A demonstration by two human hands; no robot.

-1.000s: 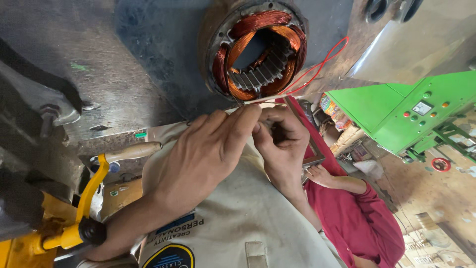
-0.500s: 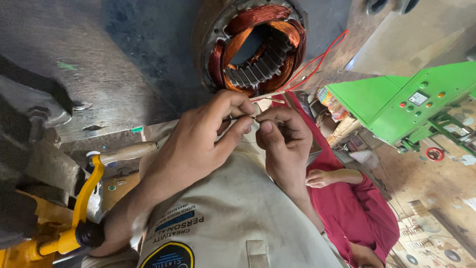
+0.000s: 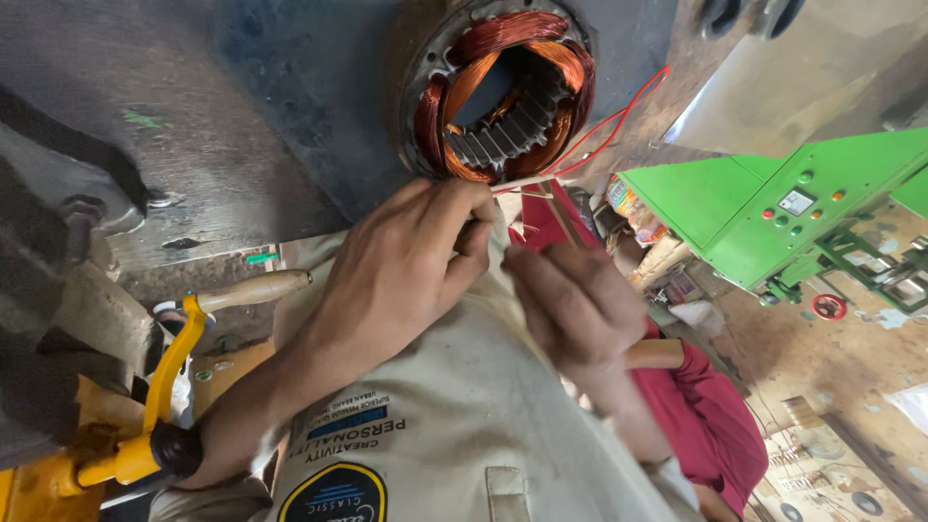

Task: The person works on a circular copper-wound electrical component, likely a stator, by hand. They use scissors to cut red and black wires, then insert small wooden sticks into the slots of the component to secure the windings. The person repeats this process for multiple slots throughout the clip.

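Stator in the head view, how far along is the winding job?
Done: copper coils already fill the stator slots. In hand: the left hand pinches a pale lead just below it, with the right hand close by and blurred. Left, it seems: that lead and the red wires hang loose.

We had one head-worn view only; it looked down, close over our two hands, toward the round copper-wound motor stator [image 3: 503, 92]; the picture sat rotated.
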